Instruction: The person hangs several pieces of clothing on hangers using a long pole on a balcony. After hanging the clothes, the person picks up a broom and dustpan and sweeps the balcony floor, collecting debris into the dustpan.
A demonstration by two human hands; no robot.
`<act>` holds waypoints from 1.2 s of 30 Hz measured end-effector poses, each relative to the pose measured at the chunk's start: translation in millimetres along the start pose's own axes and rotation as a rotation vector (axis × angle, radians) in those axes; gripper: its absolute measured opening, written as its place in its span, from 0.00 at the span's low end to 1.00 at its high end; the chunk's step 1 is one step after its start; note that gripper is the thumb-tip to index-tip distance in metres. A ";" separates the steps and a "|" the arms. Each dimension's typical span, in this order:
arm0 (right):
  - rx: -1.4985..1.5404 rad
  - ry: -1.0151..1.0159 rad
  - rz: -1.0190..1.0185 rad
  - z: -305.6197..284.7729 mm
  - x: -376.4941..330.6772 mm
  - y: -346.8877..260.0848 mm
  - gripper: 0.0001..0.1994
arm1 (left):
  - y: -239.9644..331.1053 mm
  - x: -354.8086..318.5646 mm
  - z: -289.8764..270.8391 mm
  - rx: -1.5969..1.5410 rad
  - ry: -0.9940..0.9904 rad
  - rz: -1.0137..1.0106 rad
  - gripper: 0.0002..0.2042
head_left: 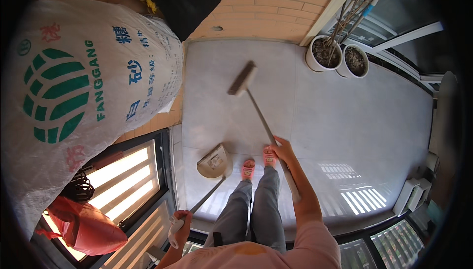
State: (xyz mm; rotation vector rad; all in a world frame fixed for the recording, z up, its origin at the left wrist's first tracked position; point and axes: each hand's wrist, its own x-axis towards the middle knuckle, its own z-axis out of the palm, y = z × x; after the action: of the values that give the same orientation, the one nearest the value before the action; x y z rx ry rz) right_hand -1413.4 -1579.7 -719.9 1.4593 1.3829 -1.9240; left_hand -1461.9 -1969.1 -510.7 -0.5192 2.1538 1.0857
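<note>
Looking down from my feed, the floor (335, 116) is pale grey tile, pretty much a narrow balcony strip, with a band of orange brick paving (266, 2) running along the far edge and a window frame (143, 180) glowing bright on the left. Over by the far right corner two white plant pots (322, 54) sit touching each other, both filled with dry grey soil, and the nearer-left one has bare twiggy stems sticking up out of it. A huge white woven sack (84, 86) with green and blue print bulges in from the left, clearly stuffed full, though I can't see what's in it; below it there's a pink plastic bag (84, 229), also bulging, contents hidden. The right hand (281, 149) has its grip wrapped tight round the broom handle (261, 118), with the broom head (242, 78) down on the tile well out in front of the pink slippers (258, 163). The left hand (181, 222) is closed round the long handle of the dustpan (215, 161), and the pan itself rests on the floor just left of the feet, its scoop looking bare from here.
</note>
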 end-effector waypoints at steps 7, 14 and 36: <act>0.143 0.217 0.118 -60.0 -130.8 19.7 0.25 | 2.8 6.4 15.4 -0.022 -0.062 0.012 0.06; 0.221 0.059 -0.159 -39.7 9.0 -27.6 0.24 | 27.8 8.5 25.0 0.060 -0.090 0.041 0.07; 0.560 0.519 0.261 -104.9 -186.1 144.0 0.25 | 71.4 -1.1 12.9 0.090 -0.253 0.159 0.07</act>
State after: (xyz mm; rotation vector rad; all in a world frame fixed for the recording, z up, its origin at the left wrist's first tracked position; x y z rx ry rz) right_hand -1175.4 -1605.2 -625.0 2.3996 0.7729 -1.9197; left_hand -1499.2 -1917.3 -476.1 -0.1611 2.0334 1.0707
